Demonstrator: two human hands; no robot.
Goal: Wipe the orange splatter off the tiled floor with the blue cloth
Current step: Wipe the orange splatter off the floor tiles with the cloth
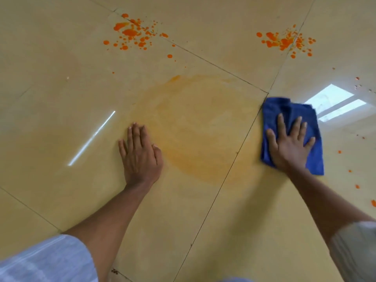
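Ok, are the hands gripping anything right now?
No. The right hand presses flat on the blue cloth's middle; the left hand rests flat on the floor.

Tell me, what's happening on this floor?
A person is on the tiled floor, cleaning up orange paint-like splatter. The right hand presses a blue cloth flat on the tiles, fingers spread. The left hand rests flat on the floor, apparently for support. Between the hands lies a pale orange smear, seemingly wiped already. Two fresh splatter patches, left patch and right patch, sit farther away, untouched, and small drops dot the floor to the right.
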